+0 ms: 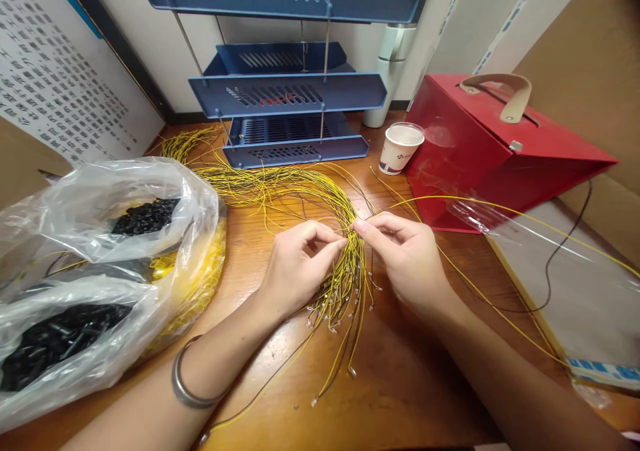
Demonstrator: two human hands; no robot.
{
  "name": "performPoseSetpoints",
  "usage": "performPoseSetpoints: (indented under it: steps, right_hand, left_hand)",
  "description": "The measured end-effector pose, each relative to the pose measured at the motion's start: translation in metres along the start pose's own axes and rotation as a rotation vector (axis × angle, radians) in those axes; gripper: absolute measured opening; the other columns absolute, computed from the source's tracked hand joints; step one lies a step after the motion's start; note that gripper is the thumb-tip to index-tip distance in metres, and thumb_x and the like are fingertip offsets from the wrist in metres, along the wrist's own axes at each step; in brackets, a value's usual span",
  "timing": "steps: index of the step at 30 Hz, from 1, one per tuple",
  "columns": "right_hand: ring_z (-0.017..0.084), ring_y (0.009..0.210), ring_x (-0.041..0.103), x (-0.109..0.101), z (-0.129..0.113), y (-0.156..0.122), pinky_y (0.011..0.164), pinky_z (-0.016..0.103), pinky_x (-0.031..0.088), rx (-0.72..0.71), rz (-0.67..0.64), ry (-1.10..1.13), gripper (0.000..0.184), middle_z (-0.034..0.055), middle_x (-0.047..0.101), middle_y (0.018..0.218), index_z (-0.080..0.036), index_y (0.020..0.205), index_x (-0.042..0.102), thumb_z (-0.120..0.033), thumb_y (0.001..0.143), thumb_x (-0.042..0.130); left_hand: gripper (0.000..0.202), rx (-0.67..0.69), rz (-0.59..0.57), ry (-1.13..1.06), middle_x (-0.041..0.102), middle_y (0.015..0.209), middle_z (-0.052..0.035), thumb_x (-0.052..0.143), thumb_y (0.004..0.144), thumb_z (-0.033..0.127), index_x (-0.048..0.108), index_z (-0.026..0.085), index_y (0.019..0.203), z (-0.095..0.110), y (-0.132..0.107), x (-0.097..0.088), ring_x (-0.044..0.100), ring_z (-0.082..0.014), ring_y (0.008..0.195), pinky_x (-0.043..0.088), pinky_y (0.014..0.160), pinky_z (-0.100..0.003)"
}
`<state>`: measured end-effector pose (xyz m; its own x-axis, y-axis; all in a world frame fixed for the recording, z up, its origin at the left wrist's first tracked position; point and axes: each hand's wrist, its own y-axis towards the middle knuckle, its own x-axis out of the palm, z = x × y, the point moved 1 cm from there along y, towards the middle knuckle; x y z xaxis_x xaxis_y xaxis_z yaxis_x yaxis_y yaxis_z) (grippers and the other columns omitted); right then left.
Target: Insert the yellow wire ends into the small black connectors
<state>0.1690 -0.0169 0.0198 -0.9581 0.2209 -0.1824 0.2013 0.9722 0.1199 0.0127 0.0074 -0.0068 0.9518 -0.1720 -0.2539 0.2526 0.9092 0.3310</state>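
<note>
A thick bundle of thin yellow and black wires (300, 183) curves across the wooden table, its loose ends with small shiny tips fanned out below my hands. My left hand (297, 264) is closed in a pinch over the bundle's left side; what lies between thumb and forefinger is too small to make out. Facing it, my right hand (407, 254) pinches too, its thumb tip nearly meeting the left fingertips. A yellow wire (480, 204) runs from the right fingertips out to the right edge. The other fingers of both hands are curled.
On the left, clear plastic bags (200, 231) hold small black pieces (145, 216) and yellow material. Blue tiered trays (290, 94) stand at the back beside a pale bottle (385, 84). A paper cup (400, 147) sits near a red box (500, 151) with a handle.
</note>
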Motion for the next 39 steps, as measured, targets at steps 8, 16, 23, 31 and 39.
performPoseSetpoints:
  steps: [8,16,23,31,39]
  right_hand:
    - [0.011,0.059,0.051,-0.0016,-0.0022,0.0010,0.054,0.024,0.040,-0.006,0.015,0.025,0.021,0.0007,0.063,0.064,-0.017,0.067,0.068,-0.034,0.077,0.071]
    - [0.011,0.062,0.051,-0.0007,-0.0015,0.0009,0.057,0.025,0.041,0.000,0.005,-0.003,0.021,0.0012,0.063,0.066,-0.016,0.067,0.068,-0.034,0.078,0.070]
    - [0.012,0.061,0.049,0.0010,-0.0008,0.0009,0.055,0.025,0.039,-0.005,0.008,0.000,0.021,0.0010,0.060,0.065,-0.017,0.066,0.068,-0.034,0.077,0.071]
    - [0.011,0.058,0.046,0.0026,-0.0001,-0.0006,0.055,0.026,0.038,0.016,-0.023,0.047,0.022,-0.0006,0.056,0.061,-0.017,0.066,0.067,-0.036,0.077,0.071]
    - [0.010,0.059,0.047,0.0009,-0.0007,0.0004,0.056,0.025,0.039,0.001,0.005,0.041,0.021,-0.0011,0.058,0.062,-0.017,0.066,0.067,-0.034,0.078,0.071]
  left_hand:
    - [0.019,-0.074,-0.071,-0.051,0.072,0.075,-0.0049,0.059,0.091,0.031,0.068,0.015,0.088,-0.0007,-0.0016,0.0020,0.063,-0.0125,0.063,0.048,0.058,-0.024]
    - [0.025,-0.047,-0.170,0.042,0.060,0.068,-0.0011,0.042,0.099,0.032,0.060,0.017,0.091,0.0025,-0.0010,-0.0002,0.052,-0.0113,0.059,0.042,0.056,-0.026]
    - [0.032,-0.015,-0.164,0.031,0.046,0.058,0.0022,0.037,0.100,0.034,0.043,0.021,0.071,0.0005,-0.0008,-0.0002,0.043,-0.0114,0.052,0.037,0.050,-0.027]
    - [0.043,-0.054,-0.121,-0.020,0.046,0.054,0.0024,0.038,0.100,0.039,0.045,0.020,0.063,-0.0044,-0.0019,0.0012,0.044,-0.0105,0.050,0.037,0.051,-0.027]
    - [0.049,-0.099,-0.116,-0.128,0.055,0.060,-0.0014,0.035,0.101,0.043,0.055,0.019,0.063,-0.0031,0.0012,-0.0024,0.052,-0.0122,0.059,0.041,0.059,-0.029]
